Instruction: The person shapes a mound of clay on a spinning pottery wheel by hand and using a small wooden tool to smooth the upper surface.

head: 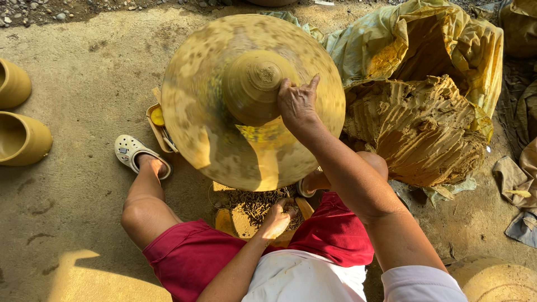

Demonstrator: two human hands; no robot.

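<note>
A large round potter's wheel (212,140), smeared with yellow clay, is blurred as if turning. A cone-shaped lump of wet clay (251,84) stands at its centre. My right hand (298,103) rests against the right side of that lump, fingers spread and touching the clay. My left hand (278,217) is low between my knees, its fingers curled over a small yellow container (246,215) with dark crumbly scraps in it; whether it grips anything is unclear. I squat in red shorts, with a white clog (130,150) on my left foot.
A big block of raw clay (419,126), grooved by cutting, lies at the right in a yellow plastic sheet (447,33). Two finished clay pots (19,137) stand at the left edge. Cloth rags (517,184) lie at the far right. A small tray (158,118) sits under the wheel's left rim.
</note>
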